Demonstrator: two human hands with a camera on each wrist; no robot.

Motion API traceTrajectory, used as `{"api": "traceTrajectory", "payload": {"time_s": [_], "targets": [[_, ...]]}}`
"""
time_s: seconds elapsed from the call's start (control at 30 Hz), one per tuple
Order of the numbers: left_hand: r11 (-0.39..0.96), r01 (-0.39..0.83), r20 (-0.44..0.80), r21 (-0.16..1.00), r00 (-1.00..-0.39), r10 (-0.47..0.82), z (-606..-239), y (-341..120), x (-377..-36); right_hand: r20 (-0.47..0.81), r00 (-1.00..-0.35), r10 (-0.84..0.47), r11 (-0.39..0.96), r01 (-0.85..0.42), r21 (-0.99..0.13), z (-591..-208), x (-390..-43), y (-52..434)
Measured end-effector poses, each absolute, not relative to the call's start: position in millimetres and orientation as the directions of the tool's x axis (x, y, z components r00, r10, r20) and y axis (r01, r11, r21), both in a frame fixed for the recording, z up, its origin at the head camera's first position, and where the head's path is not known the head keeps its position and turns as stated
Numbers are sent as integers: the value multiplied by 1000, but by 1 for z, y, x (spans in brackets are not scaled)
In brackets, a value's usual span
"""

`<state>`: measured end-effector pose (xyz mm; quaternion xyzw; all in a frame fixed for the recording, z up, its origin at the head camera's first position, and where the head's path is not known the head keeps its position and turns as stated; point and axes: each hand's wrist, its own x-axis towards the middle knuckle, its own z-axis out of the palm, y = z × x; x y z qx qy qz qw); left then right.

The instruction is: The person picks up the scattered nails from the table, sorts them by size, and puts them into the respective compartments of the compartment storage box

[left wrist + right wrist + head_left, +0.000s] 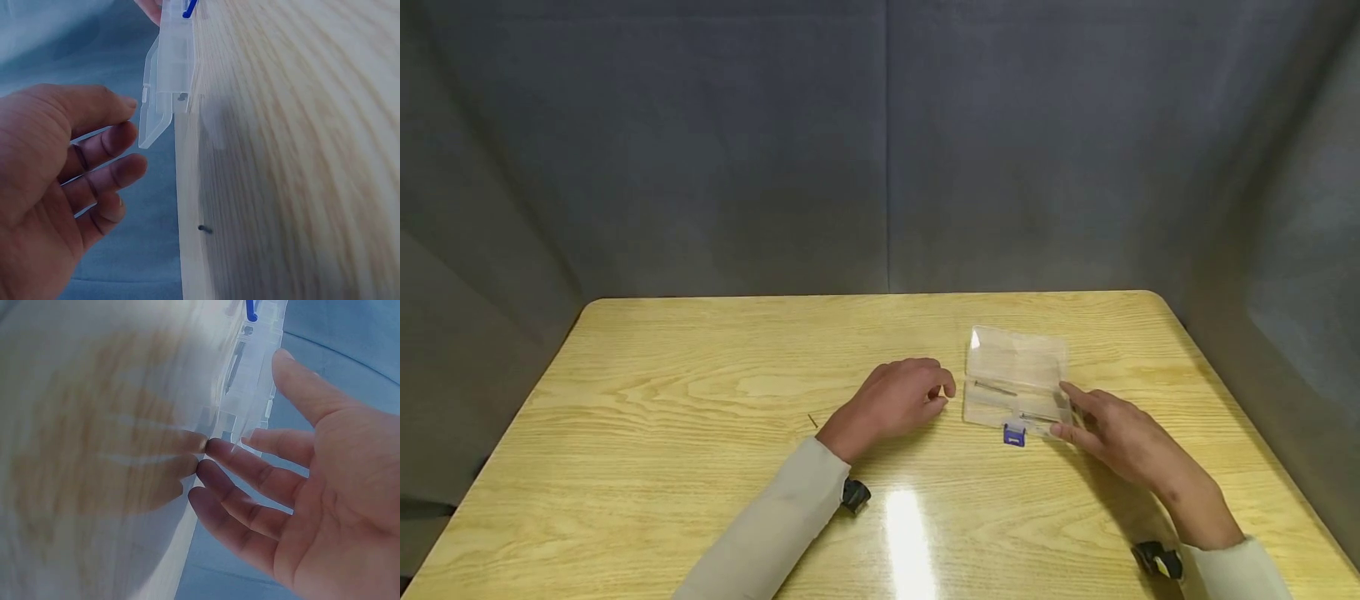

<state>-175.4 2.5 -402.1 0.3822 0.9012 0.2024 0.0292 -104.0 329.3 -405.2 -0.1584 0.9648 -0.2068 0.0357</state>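
Observation:
A clear plastic compartment box (981,412) lies on the table with its lid (1015,354) raised at the back and a blue latch (1014,435) at its front. Inside are thin metal pins, like nails or screws; one (996,388) lies in the back compartment, another (1037,417) nearer the front. My right hand (1123,437) is at the box's right end, fingers fairly straight, thumb by the front corner; fingertips touch the table in the right wrist view. Left of the box, my left hand (898,396) hovers with loosely bent fingers and holds nothing.
One small loose metal pin (812,421) lies on the wooden table (662,467), left of my left wrist. Grey cloth walls (880,167) surround the table at the back and sides. Each wrist wears a black strap device (854,496).

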Motion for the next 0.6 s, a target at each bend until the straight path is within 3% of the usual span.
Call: {"api": "traceTrajectory", "payload": {"time_s": [0.6], "targets": [[665,655,126,358,-740,660,-407,-42,-168,8,-947,-321,862,-296,-411,-406,-104,329]]}}
